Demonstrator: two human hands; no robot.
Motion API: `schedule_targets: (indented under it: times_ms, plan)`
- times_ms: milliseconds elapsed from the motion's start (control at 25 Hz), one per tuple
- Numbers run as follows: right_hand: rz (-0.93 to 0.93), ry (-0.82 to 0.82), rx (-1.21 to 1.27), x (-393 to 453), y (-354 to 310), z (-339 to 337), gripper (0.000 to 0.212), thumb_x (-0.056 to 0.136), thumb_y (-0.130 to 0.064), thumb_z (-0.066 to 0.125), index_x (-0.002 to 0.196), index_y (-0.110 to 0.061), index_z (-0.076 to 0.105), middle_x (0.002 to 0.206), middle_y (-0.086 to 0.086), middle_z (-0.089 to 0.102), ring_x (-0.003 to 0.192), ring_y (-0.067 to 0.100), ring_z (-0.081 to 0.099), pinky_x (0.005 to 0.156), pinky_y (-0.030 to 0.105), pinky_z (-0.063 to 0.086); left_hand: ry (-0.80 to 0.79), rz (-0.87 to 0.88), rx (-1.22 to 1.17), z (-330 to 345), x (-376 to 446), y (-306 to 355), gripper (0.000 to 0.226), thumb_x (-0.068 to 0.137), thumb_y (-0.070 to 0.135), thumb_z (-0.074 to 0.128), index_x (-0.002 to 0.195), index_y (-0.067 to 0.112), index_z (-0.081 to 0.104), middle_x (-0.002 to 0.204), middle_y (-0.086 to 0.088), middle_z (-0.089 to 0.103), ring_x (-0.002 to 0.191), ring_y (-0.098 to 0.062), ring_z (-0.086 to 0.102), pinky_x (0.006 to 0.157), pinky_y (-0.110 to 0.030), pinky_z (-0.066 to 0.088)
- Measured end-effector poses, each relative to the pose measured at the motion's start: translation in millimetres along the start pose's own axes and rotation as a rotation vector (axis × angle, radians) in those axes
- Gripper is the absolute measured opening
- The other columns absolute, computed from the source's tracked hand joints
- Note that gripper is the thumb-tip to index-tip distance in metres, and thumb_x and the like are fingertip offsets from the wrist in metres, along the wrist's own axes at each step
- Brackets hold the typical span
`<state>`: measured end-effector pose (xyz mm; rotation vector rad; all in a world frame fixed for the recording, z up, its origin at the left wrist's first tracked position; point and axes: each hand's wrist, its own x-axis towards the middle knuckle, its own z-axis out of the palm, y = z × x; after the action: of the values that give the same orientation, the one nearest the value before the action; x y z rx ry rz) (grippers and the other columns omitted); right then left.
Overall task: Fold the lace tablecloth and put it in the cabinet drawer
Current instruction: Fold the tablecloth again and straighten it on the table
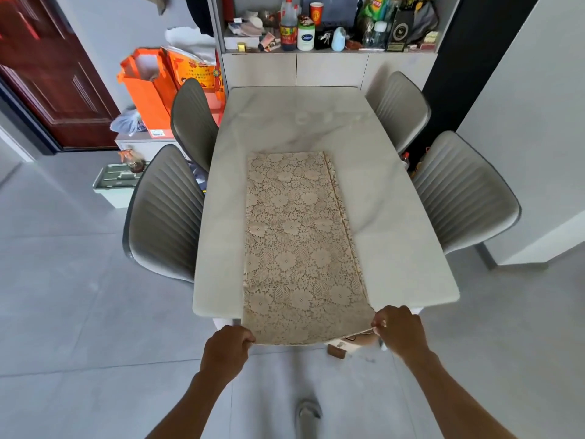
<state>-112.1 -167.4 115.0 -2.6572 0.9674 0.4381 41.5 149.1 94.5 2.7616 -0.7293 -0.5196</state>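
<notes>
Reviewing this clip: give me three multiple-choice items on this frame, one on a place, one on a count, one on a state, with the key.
1. Where does the lace tablecloth lie?
A. On the table
B. On a chair
C. On the floor

2. How many chairs stand at the table?
A. Two
B. Four
C. Six

3. What do the hands do?
A. Rest empty
B. Pinch the cloth's near corners
C. Open a drawer

Key: A, a narrow folded strip runs down the tabletop; B, two show on each side; B, left hand and right hand each grip a corner.
</notes>
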Motion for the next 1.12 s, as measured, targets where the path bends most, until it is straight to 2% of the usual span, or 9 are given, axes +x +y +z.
schedule_targets:
  times_ms: [120,200,360,520,600,760,920,1040,1120]
  plan:
    - [0.059,0.023,0.107,-15,1,8,0.026,0.088,-0.017,0.058,0.106,-0.03,0.071,0.117,-0.004,0.067,0.113,0.02,0.058,0.094,0.034,0.048,-0.005,-0.068,-0.041,4,-13,2,0.024,0.092,0.028,0.054,0.111,0.032,0.069,0.112,0.009,0.07,0.101,-0.016,0.064,0.082,-0.027,0.049]
    - [0.073,-0.007,0.177,-23,4,7,0.042,0.084,-0.007,0.055,0.118,-0.03,0.065,0.125,-0.003,0.063,0.117,0.022,0.057,0.095,0.034,0.048,-0.088,-0.141,-0.153,4,-18,6,0.041,0.084,0.023,0.056,0.123,0.033,0.061,0.12,0.004,0.067,0.106,-0.021,0.063,0.088,-0.03,0.049]
    - [0.057,-0.045,0.304,-41,16,-8,0.029,0.089,-0.016,0.053,0.112,-0.027,0.066,0.119,0.002,0.066,0.106,0.022,0.061,0.082,0.031,0.047,-0.137,-0.166,-0.311,1,-28,30,0.058,0.08,0.016,0.056,0.136,0.028,0.051,0.135,0.001,0.058,0.119,-0.02,0.055,0.1,-0.03,0.043]
    - [0.0,-0.01,0.513,-43,31,-41,0.029,0.084,-0.018,0.058,0.11,-0.027,0.068,0.122,-0.002,0.065,0.1,0.013,0.059,0.081,0.026,0.043,-0.041,-0.142,-0.462,-14,-31,89,0.054,0.084,0.019,0.058,0.137,0.03,0.051,0.137,0.004,0.057,0.118,-0.015,0.055,0.095,-0.024,0.041]
    - [-0.074,0.003,0.589,-29,39,-66,0.03,0.083,-0.017,0.061,0.111,-0.027,0.067,0.124,-0.005,0.064,0.098,0.01,0.058,0.083,0.025,0.045,0.005,-0.134,-0.508,-24,-29,125,0.052,0.085,0.02,0.06,0.135,0.033,0.053,0.135,0.005,0.059,0.112,-0.012,0.056,0.091,-0.022,0.042]
    - [-0.201,0.001,0.643,20,73,-108,0.029,0.083,-0.022,0.061,0.11,-0.031,0.066,0.122,-0.008,0.063,0.098,0.008,0.057,0.082,0.024,0.043,0.08,-0.142,-0.445,-32,-1,202,0.052,0.085,0.018,0.061,0.136,0.026,0.053,0.135,0.001,0.059,0.121,-0.016,0.057,0.102,-0.027,0.042]
    - [-0.289,-0.034,0.559,75,120,-133,0.029,0.084,-0.021,0.061,0.111,-0.029,0.067,0.122,-0.008,0.064,0.093,0.009,0.056,0.082,0.024,0.042,0.039,-0.17,-0.428,-29,37,282,0.058,0.087,0.019,0.059,0.143,0.022,0.044,0.144,-0.002,0.052,0.127,-0.021,0.052,0.109,-0.033,0.039]
    - [-0.303,-0.095,0.535,119,122,-147,0.03,0.082,-0.021,0.061,0.111,-0.029,0.068,0.121,-0.007,0.065,0.091,0.01,0.058,0.08,0.023,0.042,0.052,-0.188,-0.427,-33,71,304,0.058,0.088,0.022,0.06,0.144,0.024,0.042,0.145,-0.002,0.05,0.127,-0.021,0.053,0.109,-0.035,0.039]
    - [-0.279,-0.144,0.589,148,113,-154,0.029,0.081,-0.021,0.062,0.108,-0.031,0.068,0.12,-0.007,0.065,0.094,0.011,0.061,0.078,0.023,0.043,0.119,-0.239,-0.489,-39,99,303,0.054,0.088,0.021,0.062,0.14,0.025,0.047,0.139,-0.001,0.056,0.114,-0.014,0.059,0.101,-0.028,0.044]
